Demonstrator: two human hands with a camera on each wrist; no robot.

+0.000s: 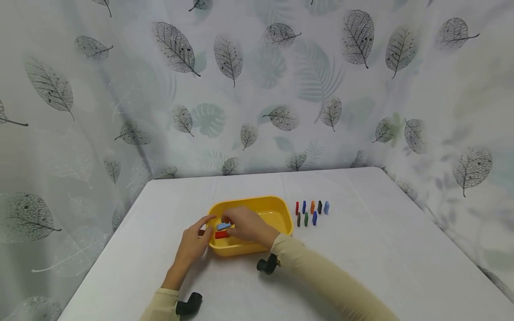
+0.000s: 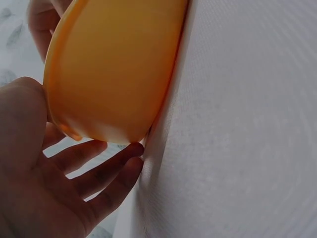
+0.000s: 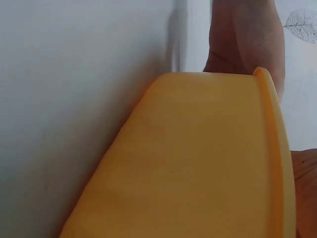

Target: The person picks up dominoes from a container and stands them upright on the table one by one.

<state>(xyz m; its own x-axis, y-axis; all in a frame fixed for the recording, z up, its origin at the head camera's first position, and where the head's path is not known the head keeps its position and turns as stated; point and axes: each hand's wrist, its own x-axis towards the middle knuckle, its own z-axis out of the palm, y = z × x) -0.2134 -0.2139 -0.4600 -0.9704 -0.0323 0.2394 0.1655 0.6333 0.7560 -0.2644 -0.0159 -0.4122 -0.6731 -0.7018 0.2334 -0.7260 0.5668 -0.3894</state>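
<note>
A yellow tray [image 1: 287,225] sits on the white table. Inside its left part lie a light blue block [image 1: 223,226] and a red block [image 1: 221,234]. My left hand [image 1: 193,243] is at the tray's left end. In the left wrist view its spread fingers [image 2: 116,186] touch the outer wall. Over the tray reaches my right hand [image 1: 246,225], fingers bent, thumb and index near the right ends of the two blocks. Whether it pinches one of them is unclear. In the right wrist view the tray wall covers that hand's fingertips.
Right of the tray several small blocks stand upright in two rows, among them an orange block [image 1: 312,207], a black block [image 1: 319,207] and a green block [image 1: 306,219]. Leaf-patterned curtains [image 1: 257,89] enclose the table [image 1: 381,249].
</note>
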